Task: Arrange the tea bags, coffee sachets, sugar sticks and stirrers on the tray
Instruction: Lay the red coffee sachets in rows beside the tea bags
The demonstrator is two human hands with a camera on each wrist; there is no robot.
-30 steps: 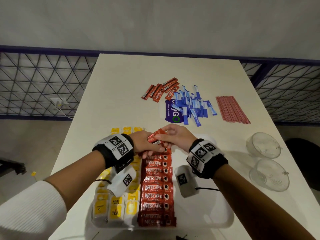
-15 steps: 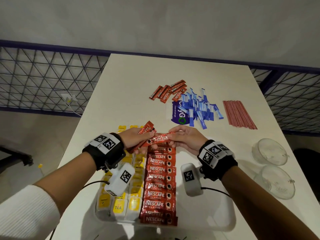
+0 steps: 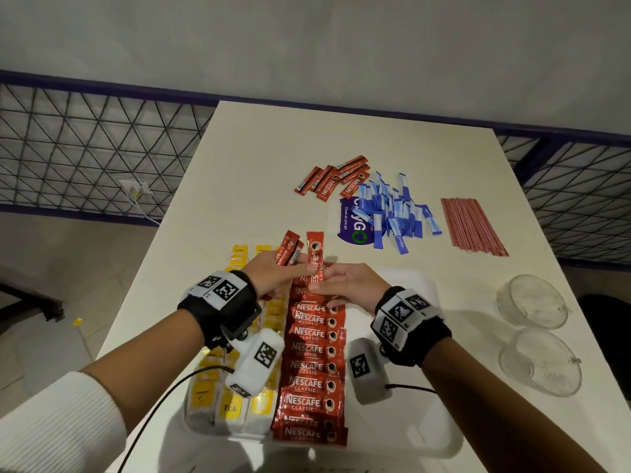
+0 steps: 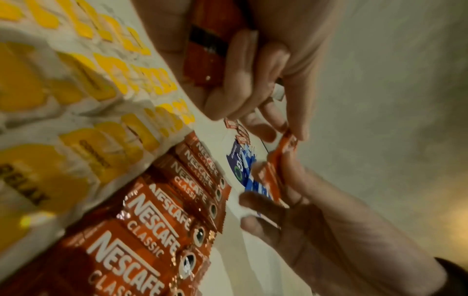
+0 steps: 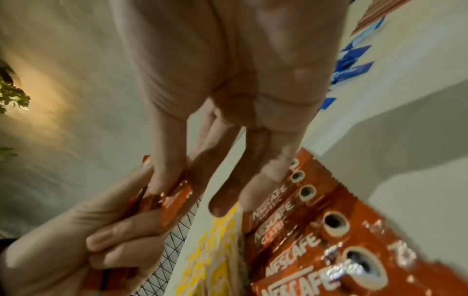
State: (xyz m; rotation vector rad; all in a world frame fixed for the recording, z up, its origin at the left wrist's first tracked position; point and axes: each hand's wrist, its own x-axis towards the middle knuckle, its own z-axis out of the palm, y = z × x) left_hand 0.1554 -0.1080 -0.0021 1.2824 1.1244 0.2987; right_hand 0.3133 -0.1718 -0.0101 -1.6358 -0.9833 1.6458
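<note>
The white table fills the middle of the head view, and your white tray sits at its lower edge, the right part bare. On the tray's left lie the yellow-tagged tea bags; just beside them, down the middle, runs a shingled column of red coffee sachets, each overlapping the next.

You appear to be midway through the coffee step. Your left hand is curled round a small bundle of spare sachets that stick up past its fingers. Your right hand pinches one upright sachet between thumb and forefinger, the other fingers fairly straight; the left fingertips touch it too.

Next, you likely need to turn that sachet crosswise and lay it at the far end of the column, overlapping like the others.

Above centre, more loose sachets wait, with the blue sugar sticks heaped just to their right and the red stirrers further right.
</note>
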